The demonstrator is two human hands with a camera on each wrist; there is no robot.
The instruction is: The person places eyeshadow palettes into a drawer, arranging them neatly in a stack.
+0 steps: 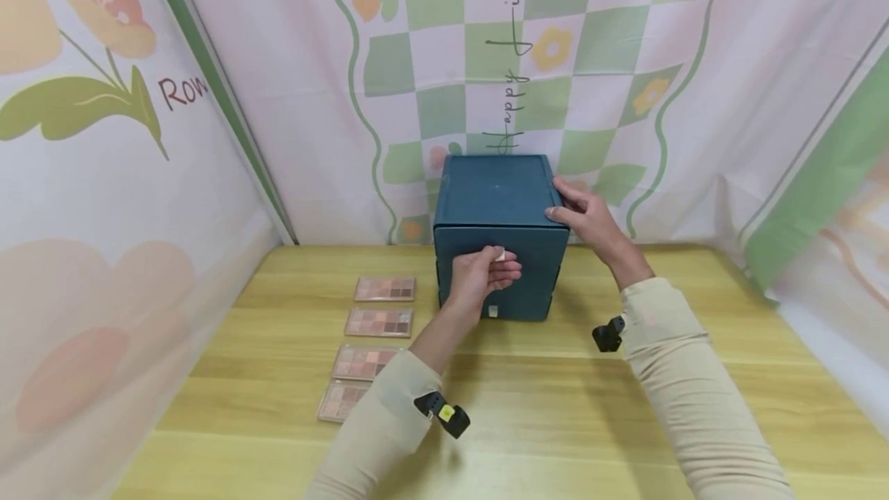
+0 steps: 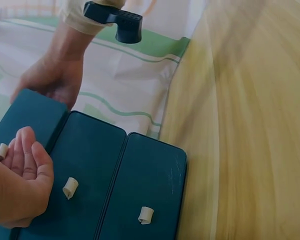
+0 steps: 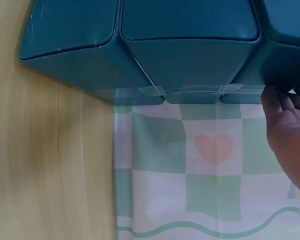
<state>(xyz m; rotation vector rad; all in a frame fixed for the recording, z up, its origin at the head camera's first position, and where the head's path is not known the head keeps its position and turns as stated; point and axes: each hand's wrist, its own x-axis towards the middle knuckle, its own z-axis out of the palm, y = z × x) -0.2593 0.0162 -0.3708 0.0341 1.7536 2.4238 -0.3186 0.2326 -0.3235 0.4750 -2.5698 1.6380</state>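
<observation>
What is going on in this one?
A teal three-drawer box is being handled on a wood-grain table. A person's left hand appears to pinch the small pale tab on the top drawer, while the right hand holds the box near its upper right edge. The top drawer looks shut or nearly so. Four palettes lie flat in a column to the left of the box.
</observation>
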